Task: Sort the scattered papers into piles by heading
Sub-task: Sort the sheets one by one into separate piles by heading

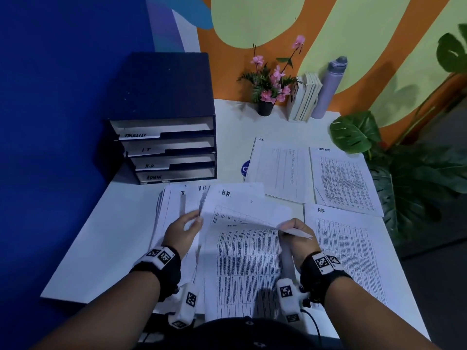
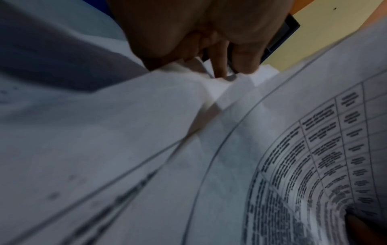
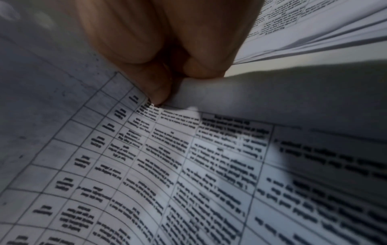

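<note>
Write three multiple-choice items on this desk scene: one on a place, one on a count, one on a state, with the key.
1. Where does the sorted H.R. pile lie?
A. right of the hands
B. inside the organizer
C. behind the flowerpot

2. How many labelled trays has the organizer?
A. two
B. four
C. six

3. What does the right hand do?
A. rests flat
B. pinches a lifted sheet
C. holds the bottle

Key: 1 A, it sits at the table's near right; 2 B, Tasklist, I.T, H.R, Admin; 3 B, fingers grip the curled corner.

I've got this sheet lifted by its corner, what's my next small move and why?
Probably carry the lifted sheet, pinched by your right hand, right onto the H.R. pile: its heading reads H.R., matching that pile.
</note>
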Action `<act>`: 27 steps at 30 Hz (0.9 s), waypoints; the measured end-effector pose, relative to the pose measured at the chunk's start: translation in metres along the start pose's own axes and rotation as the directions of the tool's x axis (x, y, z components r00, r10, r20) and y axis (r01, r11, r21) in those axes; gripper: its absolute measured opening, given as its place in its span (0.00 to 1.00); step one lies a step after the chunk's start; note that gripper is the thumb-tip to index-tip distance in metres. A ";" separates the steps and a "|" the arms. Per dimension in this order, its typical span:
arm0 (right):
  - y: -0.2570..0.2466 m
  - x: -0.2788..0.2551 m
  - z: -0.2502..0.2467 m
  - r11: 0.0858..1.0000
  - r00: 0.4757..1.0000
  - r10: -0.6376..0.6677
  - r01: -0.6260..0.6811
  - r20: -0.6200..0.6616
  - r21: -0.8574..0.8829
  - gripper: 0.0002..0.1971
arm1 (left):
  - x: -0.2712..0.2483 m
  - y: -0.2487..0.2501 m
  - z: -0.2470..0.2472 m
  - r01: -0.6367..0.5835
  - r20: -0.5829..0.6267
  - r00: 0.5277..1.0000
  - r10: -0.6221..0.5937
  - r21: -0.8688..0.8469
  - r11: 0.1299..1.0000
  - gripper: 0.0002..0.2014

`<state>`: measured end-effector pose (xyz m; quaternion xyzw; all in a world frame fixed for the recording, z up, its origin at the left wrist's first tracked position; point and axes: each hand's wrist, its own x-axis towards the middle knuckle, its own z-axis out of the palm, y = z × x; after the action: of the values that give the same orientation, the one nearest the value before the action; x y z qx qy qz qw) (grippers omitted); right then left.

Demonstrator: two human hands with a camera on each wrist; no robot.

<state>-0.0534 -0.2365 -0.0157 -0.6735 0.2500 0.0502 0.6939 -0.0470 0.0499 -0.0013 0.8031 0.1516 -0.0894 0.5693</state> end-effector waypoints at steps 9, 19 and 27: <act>0.005 0.005 -0.004 0.997 0.999 0.048 -0.049 -0.022 -0.067 0.13 | 0.004 -0.009 0.000 0.116 -0.118 0.986 -0.119 -0.031 0.993 0.21; 0.001 0.003 -0.010 0.996 0.995 0.011 -0.020 -0.099 -0.091 0.19 | -0.001 0.001 0.002 0.033 -0.211 0.977 -0.041 -0.042 0.999 0.20; -0.011 0.000 -0.006 0.997 0.998 -0.026 0.022 -0.053 -0.076 0.17 | -0.006 0.010 0.005 0.050 0.014 0.999 -0.050 0.015 0.999 0.15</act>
<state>-0.0504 -0.2430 -0.0057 -0.7032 0.2583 0.0332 0.6616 -0.0491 0.0416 0.0084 0.8026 0.1670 -0.1103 0.5619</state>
